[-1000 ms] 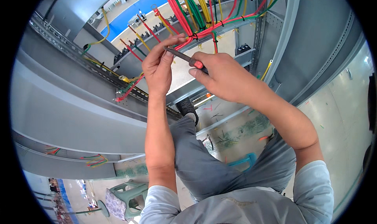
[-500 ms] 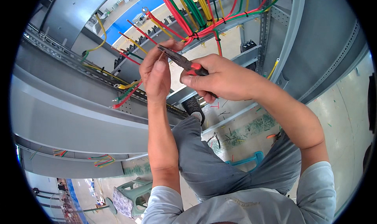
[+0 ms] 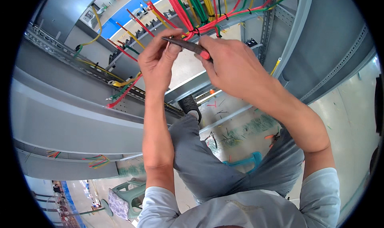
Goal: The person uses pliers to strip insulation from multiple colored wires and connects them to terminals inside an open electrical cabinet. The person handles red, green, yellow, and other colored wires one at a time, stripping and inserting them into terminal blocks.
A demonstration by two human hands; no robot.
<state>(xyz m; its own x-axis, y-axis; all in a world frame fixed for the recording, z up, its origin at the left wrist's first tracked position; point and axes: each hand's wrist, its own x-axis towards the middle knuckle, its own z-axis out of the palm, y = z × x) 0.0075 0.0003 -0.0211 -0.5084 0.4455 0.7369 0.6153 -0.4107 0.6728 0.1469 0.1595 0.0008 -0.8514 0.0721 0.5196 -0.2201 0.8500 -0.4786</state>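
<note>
While both arms rose from the lower edge of the head view, the left hand (image 3: 159,60) and the right hand (image 3: 234,66) met high in the picture, just below a bundle of red, green and yellow wires (image 3: 196,8). The right hand was wrapped shut around the red-and-black handles of a pair of pliers (image 3: 188,46), whose dark nose pointed left across the gap between the hands. The left hand was curled, its thumb and fingertips (image 3: 170,48) pinched closed at the tip of the pliers; whether a wire end sat between them was too small to tell. One red wire (image 3: 160,14) ran up and to the left from just above that pinch.

Black ties gathered the bundle where it bent, right above the pliers. To the left, a grey perforated rail (image 3: 60,52) crossed the picture at a slant, with loose yellow and red wire ends (image 3: 122,88) hanging off it. A grey cabinet frame (image 3: 296,32) stood at the right of the hands.

Below the forearms, the person's knees in grey trousers (image 3: 208,164) showed, and a dark shoe (image 3: 191,107) near the frame's base. A teal stool (image 3: 246,162) sat between the legs, another green stool (image 3: 124,194) lay lower left, and wire clippings littered the floor (image 3: 240,128).
</note>
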